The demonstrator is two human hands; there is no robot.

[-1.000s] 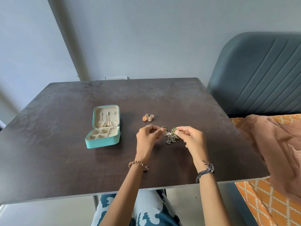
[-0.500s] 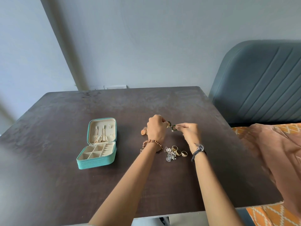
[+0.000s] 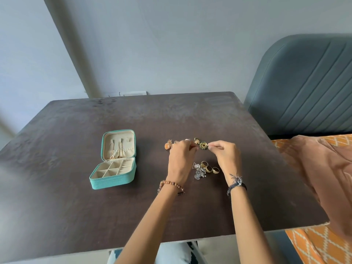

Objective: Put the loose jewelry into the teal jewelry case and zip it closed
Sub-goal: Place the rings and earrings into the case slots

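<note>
I have both hands up over the counter (image 3: 76, 197): my left hand (image 3: 182, 159) and right hand (image 3: 226, 157) each pinch an end of the green-and-gold earrings (image 3: 201, 144). The teal jewelry case (image 3: 116, 164) lies open, well to the left. The gold rings (image 3: 209, 168) and silver pieces (image 3: 199, 171) lie between my wrists. These look light, small and snaggy, so I'd judge a fingertip pinch on the solid metal body safest

A dark brown table (image 3: 76, 197) stood against a pale grey wall (image 3: 171, 44). To its right sat a grey-blue padded chair (image 3: 304, 88) with stitched diagonal lines, and a brown cloth (image 3: 327, 172) lay over an orange patterned cover (image 3: 320, 244) below it.
</note>
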